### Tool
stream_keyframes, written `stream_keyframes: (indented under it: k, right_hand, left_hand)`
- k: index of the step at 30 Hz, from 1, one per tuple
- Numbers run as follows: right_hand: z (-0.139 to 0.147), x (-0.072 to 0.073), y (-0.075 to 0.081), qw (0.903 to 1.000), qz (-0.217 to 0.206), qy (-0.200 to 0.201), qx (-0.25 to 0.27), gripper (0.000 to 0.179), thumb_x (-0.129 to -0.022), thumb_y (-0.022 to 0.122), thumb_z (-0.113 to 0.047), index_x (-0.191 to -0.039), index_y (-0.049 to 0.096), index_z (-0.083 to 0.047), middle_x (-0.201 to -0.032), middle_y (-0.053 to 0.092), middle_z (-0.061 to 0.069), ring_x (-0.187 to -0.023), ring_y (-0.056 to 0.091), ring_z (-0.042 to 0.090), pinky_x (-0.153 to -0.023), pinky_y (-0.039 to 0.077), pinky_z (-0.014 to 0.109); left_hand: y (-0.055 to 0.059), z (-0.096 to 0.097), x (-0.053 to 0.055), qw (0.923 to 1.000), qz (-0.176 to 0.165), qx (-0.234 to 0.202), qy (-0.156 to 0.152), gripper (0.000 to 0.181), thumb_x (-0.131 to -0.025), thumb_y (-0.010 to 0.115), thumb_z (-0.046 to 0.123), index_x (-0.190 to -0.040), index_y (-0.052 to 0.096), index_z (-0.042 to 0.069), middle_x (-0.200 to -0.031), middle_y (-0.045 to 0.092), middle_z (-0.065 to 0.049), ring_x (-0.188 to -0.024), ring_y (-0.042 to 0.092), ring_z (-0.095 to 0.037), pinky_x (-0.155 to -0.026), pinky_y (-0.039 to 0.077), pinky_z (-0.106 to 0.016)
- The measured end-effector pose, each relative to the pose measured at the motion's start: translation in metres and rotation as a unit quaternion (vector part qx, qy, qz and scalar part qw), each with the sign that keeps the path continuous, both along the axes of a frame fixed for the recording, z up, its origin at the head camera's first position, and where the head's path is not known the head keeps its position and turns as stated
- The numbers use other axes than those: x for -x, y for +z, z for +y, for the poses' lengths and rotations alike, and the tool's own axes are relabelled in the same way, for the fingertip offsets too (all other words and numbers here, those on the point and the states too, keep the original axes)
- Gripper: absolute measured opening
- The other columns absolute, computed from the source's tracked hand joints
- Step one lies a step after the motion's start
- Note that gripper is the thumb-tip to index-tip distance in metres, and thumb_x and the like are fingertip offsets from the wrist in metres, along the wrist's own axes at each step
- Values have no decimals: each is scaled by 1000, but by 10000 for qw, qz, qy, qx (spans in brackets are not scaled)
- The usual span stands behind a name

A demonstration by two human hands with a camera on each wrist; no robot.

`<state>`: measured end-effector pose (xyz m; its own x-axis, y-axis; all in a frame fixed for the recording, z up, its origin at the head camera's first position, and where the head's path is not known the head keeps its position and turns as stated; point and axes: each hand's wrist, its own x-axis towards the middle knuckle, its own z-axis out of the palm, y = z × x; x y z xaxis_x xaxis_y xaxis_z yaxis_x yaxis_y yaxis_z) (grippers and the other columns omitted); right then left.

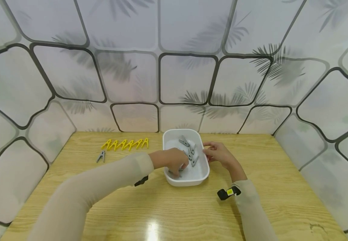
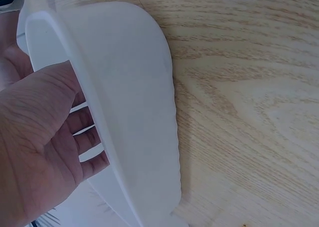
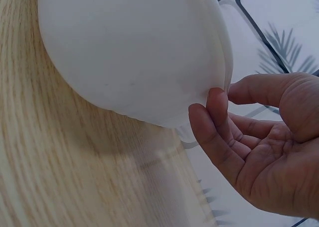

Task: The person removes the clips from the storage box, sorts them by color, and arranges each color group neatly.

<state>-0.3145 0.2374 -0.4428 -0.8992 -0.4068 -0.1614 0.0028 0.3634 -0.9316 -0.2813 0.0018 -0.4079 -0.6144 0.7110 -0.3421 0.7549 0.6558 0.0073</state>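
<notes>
A white plastic basin stands on the table with several grey clothespins lying loose inside. My left hand reaches over its left rim, fingers pointing down at a grey clothespin near the front left corner. In the left wrist view, the basin wall hides the fingertips of that hand, so I cannot tell whether they pinch the clothespin. At the right side, my right hand holds the basin's rim. The right wrist view shows thumb and fingers of this hand pinching the rim.
Left of the basin, several yellow clothespins form a row toward the table's back edge. One grey clothespin lies just in front of that row. A patterned curtain rises behind the wooden table and along both sides.
</notes>
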Motion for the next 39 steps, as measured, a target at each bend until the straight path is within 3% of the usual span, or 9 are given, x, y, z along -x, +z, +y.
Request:
stream_keyframes:
  k: [13, 17, 24, 31, 39]
  right_hand:
    - [-1, 0, -2, 10000, 6, -38, -28, 49, -102, 58, -11, -145, 46, 9, -80, 66, 1, -69, 62, 9, -67, 57, 27]
    - [-1, 0, -2, 10000, 7, -54, -53, 49, -103, 57, -12, -146, 46, 9, -81, 67, 1, -69, 63, 9, -67, 57, 27]
    - [-2, -1, -1, 10000, -5, -46, -20, 49, -102, 57, -10, -145, 45, 10, -81, 66, 1, -70, 63, 9, -67, 57, 27]
    - [-2, -2, 1, 10000, 4, -69, -56, 49, -103, 58, -11, -145, 46, 9, -81, 64, 1, -70, 62, 10, -68, 58, 29]
    - [-1, -3, 2, 9999, 4, -84, -103, 49, -102, 58, -11, -145, 46, 9, -82, 64, 1, -70, 62, 10, -70, 58, 32]
  left_hand:
    - [-3, 2, 1, 9999, 1, 118, 8, 33, -77, 89, 36, -98, 71, 18, -91, 66, 9, -82, 55, -7, -81, 48, -25]
    - [-4, -3, 4, 9993, -357, -126, 30, 30, -75, 91, 27, -97, 72, 17, -90, 66, 8, -83, 56, -7, -78, 48, -24]
    - [-9, -12, 10, 9935, -928, -518, 405, 26, -75, 91, 18, -92, 72, 18, -82, 65, 9, -78, 58, -6, -72, 48, -21]
    - [-9, -18, 11, 9895, -1103, -793, 485, 25, -73, 92, 15, -90, 74, 15, -81, 69, 6, -75, 57, -5, -70, 47, -21]
    - [-8, -27, 14, 9789, -1316, -1518, 382, 18, -77, 88, 16, -86, 72, 14, -75, 68, 6, -70, 57, -4, -68, 49, -21]
